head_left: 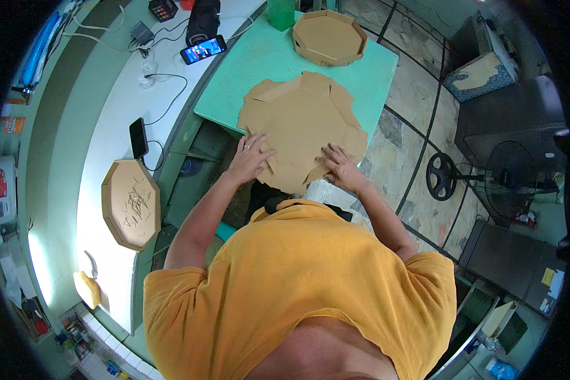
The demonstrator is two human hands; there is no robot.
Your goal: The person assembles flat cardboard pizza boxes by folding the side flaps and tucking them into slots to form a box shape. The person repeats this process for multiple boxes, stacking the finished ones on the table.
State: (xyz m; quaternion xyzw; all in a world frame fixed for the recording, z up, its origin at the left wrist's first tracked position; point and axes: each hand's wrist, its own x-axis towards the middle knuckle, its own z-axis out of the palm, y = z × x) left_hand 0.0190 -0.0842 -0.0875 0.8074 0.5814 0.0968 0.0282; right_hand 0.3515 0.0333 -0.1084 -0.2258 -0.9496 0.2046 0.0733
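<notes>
A flat brown cardboard box blank (304, 130) with many sides and flaps round its rim lies on the green table (225, 88) in front of me. Some far flaps are folded partly inward, and the near edge reaches over the table's front toward my body. My left hand (250, 157) rests on its near left edge beside a raised flap, fingers spread. On the near right edge lies my right hand (342, 168), its fingers apart and bent slightly over the cardboard next to another flap. The thumbs are mostly hidden.
At the table's far end stands an eight-sided cardboard tray (329, 38) beside a green container (280, 14). On the white counter to the left are another tray (131, 206) with cardboard scraps, two phones (202, 50) and cables. A fan (513, 174) stands at right.
</notes>
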